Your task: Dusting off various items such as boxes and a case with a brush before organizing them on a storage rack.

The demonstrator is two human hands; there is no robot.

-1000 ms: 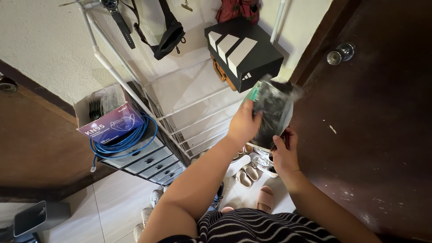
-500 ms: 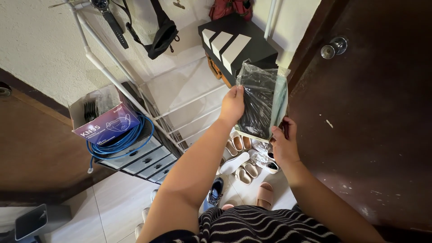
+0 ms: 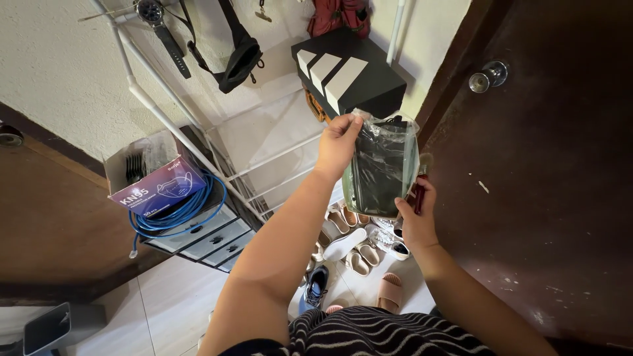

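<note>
Step in hand, as judged: clear bag [image 3: 382,165] with dark contents held up for handling, in front of the black box [image 3: 349,72] on the rack. Left hand [image 3: 337,142] pinched its top left corner; right hand [image 3: 417,221] gripped the bottom right edge, also holding a small red item. Long axis near vertical, opening up. Next move likely needs both grips kept.

Both forearms are bare, and the person wears a black-and-white striped top [image 3: 376,333].
</note>
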